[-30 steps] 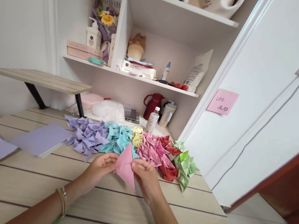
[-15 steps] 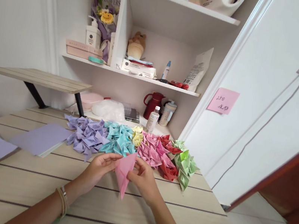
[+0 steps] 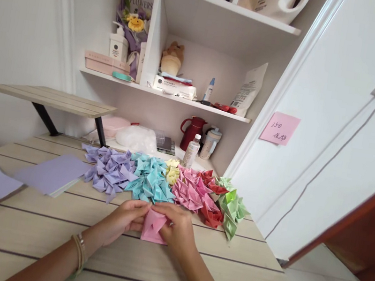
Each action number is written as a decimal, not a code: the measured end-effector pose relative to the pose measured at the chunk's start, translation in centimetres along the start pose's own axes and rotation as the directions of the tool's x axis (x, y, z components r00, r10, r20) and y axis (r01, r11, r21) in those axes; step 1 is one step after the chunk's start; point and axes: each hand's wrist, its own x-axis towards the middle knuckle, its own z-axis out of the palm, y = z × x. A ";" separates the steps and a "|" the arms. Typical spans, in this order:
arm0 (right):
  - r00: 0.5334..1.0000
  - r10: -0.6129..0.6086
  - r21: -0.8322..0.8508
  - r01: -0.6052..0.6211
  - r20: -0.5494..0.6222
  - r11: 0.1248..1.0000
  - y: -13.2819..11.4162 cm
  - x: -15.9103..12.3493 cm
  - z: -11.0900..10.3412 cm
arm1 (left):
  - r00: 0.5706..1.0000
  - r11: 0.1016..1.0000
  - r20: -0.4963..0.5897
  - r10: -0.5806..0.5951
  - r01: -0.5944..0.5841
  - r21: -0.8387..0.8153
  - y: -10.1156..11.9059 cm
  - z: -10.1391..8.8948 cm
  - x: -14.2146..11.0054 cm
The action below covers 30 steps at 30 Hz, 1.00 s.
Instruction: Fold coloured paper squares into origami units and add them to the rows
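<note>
Between my two hands is a folded piece of pink paper (image 3: 152,230), squarish in outline with a small flap at its middle. My left hand (image 3: 129,216) pinches its upper left edge. On the other side my right hand (image 3: 177,224) grips the upper right part, its fingers reaching across the top edge and covering it. Just beyond my hands lie heaps of folded paper pieces: purple (image 3: 109,173), blue (image 3: 151,177), yellow (image 3: 172,172), pink (image 3: 190,188), red (image 3: 213,217) and green (image 3: 233,209).
Flat purple sheets (image 3: 52,171) lie on the slatted table (image 3: 112,254) at the left, near a small raised stand (image 3: 55,99). Behind the heaps stand a clear bottle (image 3: 191,151), a red jug (image 3: 192,132) and a light-coloured cup (image 3: 210,143). White shelving (image 3: 166,95) rises behind.
The pink paper has gone from a pointed, hanging triangle to a squarish shape lower down. Both hands have lowered slightly, and my right hand's fingers now lie over its top edge.
</note>
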 end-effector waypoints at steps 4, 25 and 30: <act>1.000 0.027 -0.008 -0.027 -0.002 1.000 -0.3 0.1 -0.1 | 0.998 0.998 0.010 -0.060 0.060 -0.005 -0.1 -0.4 0.2; 0.970 0.242 0.219 -0.239 0.015 0.946 0.2 -0.1 0.4 | 0.984 0.992 -0.137 -0.117 0.123 0.036 -0.1 -0.9 0.3; 0.926 0.287 0.535 -0.377 0.246 0.757 1.4 0.2 0.4 | 0.967 0.996 -0.253 0.040 -0.019 0.087 0.1 -0.8 0.4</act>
